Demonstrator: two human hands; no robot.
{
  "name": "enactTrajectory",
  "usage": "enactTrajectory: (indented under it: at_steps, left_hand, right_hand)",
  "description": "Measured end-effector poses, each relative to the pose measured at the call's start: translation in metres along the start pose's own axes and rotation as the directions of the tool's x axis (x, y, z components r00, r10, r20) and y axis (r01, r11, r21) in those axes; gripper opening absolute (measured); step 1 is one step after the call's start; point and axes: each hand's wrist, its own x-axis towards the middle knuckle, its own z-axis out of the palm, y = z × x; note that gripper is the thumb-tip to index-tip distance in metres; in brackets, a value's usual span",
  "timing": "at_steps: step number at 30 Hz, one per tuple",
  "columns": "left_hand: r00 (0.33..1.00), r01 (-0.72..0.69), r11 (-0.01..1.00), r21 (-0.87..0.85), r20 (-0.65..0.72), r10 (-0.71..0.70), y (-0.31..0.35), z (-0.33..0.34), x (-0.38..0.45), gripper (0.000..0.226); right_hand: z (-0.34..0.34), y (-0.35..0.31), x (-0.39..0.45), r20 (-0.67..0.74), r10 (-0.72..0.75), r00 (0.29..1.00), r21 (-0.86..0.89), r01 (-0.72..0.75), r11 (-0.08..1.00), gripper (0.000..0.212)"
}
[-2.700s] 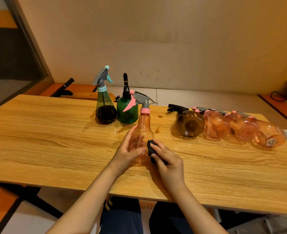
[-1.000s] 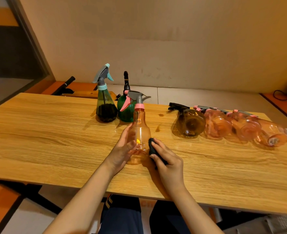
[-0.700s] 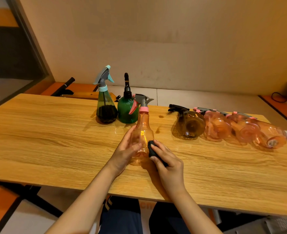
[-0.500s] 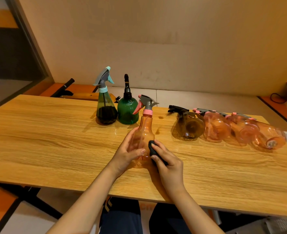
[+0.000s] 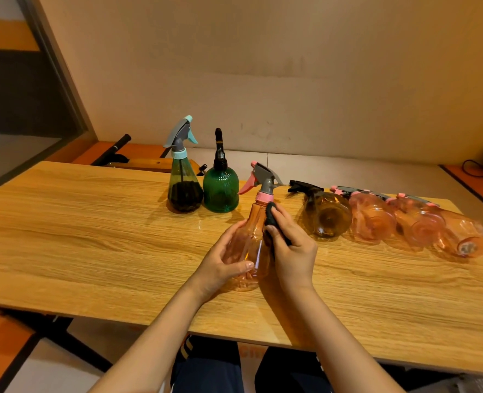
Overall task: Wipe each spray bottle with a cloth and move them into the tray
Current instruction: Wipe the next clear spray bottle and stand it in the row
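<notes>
Gripping a dark cloth (image 5: 271, 222), the right hand (image 5: 294, 251) presses it against the shoulder of an orange spray bottle (image 5: 251, 239) that stands a bit tilted near the table's (image 5: 92, 251) front edge, while the left hand (image 5: 223, 265) curls around the bottle's lower body to steady it. So that's one bottle in hand, two more upright behind it, a teal-topped bottle (image 5: 182, 180) and a green bottle (image 5: 221, 188) just beside each other, plus four lying in a row to the right: one amber bottle (image 5: 325, 217) and three pink bottles (image 5: 419, 225), packed close together. Loads of bare wood on the left side. The lying row crowds the right.
</notes>
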Motion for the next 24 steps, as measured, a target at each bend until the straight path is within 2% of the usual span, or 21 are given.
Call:
enactTrajectory:
  at_steps: [3, 12, 19, 24]
  left_hand:
    - [1.000, -0.008, 1.000, 0.016, 0.004, 0.008, -0.002, -0.001, 0.002, 0.080]
    - [0.996, -0.040, 0.998, 0.043, -0.080, 0.043, -0.005, 0.003, 0.002, 0.080]
    - [0.968, -0.056, 0.961, 0.270, -0.219, 0.118, -0.012, 0.006, 0.001, 0.067]
    - [0.966, -0.065, 0.983, 0.174, -0.237, 0.106, -0.007, 0.007, 0.001, 0.067]
  right_hand:
    - [-0.003, 0.002, -0.002, 0.010, 0.070, 0.997, 0.015, -0.070, 0.997, 0.047]
    - [-0.020, 0.006, -0.047, 0.139, 0.007, 0.990, -0.072, 0.003, 0.997, 0.042]
    - [-0.025, 0.005, -0.052, 0.183, -0.007, 0.983, -0.087, 0.023, 0.996, 0.042]
    - [-0.025, 0.003, -0.052, 0.217, 0.015, 0.976, -0.045, -0.006, 0.999, 0.041]
